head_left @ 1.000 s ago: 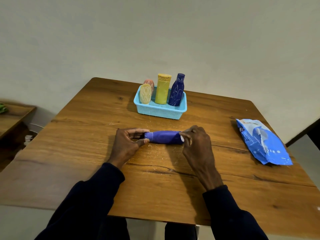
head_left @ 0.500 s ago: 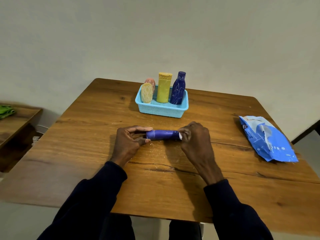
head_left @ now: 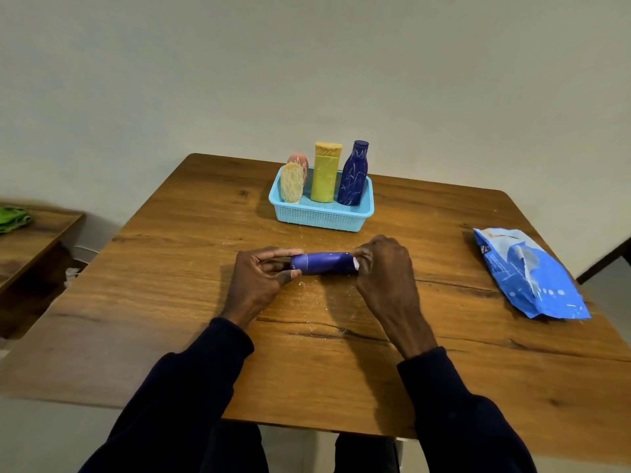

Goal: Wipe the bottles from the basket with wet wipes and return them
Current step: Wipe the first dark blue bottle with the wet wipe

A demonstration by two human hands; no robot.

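A dark blue bottle (head_left: 322,263) lies on its side over the middle of the wooden table (head_left: 170,302). My left hand (head_left: 261,278) pinches its left end between thumb and fingers. My right hand (head_left: 384,268) is curled round its right end, where a bit of white wipe (head_left: 356,264) shows under the fingers. Behind stands a light blue basket (head_left: 321,216) holding a tall yellow bottle (head_left: 326,172), a dark blue bottle (head_left: 353,174), a pale yellow oval bottle (head_left: 293,182) and a pink one (head_left: 299,160) behind it.
A blue pack of wet wipes (head_left: 529,271) lies at the table's right side. Pale crumbs or dust speckle the wood near the held bottle. A lower wooden shelf (head_left: 30,240) with something green (head_left: 13,218) sits off to the left.
Both hands keep hold of the lying bottle in about the same spot; its visible part looks narrower than a second ago. The view has shifted slightly.
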